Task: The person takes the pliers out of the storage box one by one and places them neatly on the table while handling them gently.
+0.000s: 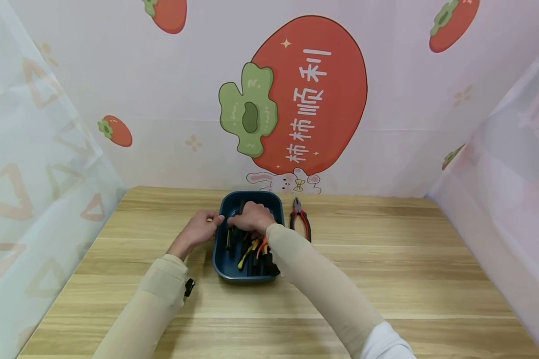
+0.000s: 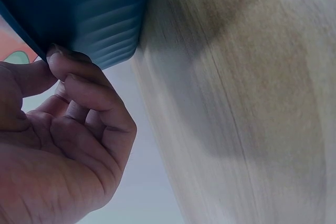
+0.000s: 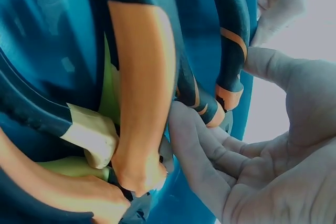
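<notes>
A dark blue plastic bin (image 1: 247, 278) on the wooden table holds several pliers (image 1: 257, 259), with black, orange and yellow-green handles. At its left side my left hand (image 1: 199, 228) pinches the rim between thumb and index finger; the left wrist view shows the other fingers curled below the bin wall (image 2: 107, 30). Inside the bin, my right hand (image 1: 253, 218) holds a pair of pliers with black handles and orange bands (image 3: 233, 22). Thumb and index finger lie on opposite sides of these pliers. Beside them are larger orange-and-black handles (image 3: 144, 82).
Just right of the bin, red-and-black pliers (image 1: 300, 219) lie on the wooden table (image 1: 386, 279), partly covered by my right forearm. A printed cloth (image 1: 400, 164) stands along the table's back edge, with cloth sides at left and right.
</notes>
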A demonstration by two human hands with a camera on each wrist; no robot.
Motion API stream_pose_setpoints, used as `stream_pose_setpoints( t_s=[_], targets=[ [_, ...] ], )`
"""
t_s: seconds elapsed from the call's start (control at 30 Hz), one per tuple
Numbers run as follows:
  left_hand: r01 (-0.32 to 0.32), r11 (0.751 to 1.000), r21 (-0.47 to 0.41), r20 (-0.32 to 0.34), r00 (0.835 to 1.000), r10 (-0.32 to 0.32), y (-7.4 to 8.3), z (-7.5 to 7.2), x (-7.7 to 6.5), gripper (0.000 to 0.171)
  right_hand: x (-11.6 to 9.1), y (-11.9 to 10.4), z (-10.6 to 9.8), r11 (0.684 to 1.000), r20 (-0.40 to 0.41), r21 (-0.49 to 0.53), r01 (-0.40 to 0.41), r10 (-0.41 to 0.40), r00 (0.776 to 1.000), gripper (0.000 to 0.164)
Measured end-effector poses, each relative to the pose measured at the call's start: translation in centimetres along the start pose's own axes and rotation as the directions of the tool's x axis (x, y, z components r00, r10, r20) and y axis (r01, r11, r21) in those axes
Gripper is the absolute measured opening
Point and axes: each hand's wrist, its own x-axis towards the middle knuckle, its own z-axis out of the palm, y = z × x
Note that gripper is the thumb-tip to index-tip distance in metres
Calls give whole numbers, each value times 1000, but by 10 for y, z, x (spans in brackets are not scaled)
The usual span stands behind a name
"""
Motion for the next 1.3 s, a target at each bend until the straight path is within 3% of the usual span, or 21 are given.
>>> stream_pose_setpoints(
  t_s=[0.87,1.13,1.3],
  targets=[
    [27,999,-27,-4,1000,-27,-3,3,2,36,-35,-3,-23,985,-26,112,131,-129,991,53],
    [20,1000,-21,-20,1000,-20,-2,3,2,36,-45,-2,-32,970,-32,141,199,-197,980,50],
    [16,1000,-17,-25,1000,-17,-3,3,3,36,-49,2,-37,961,-35,167,218,-216,976,39]
  ],
)
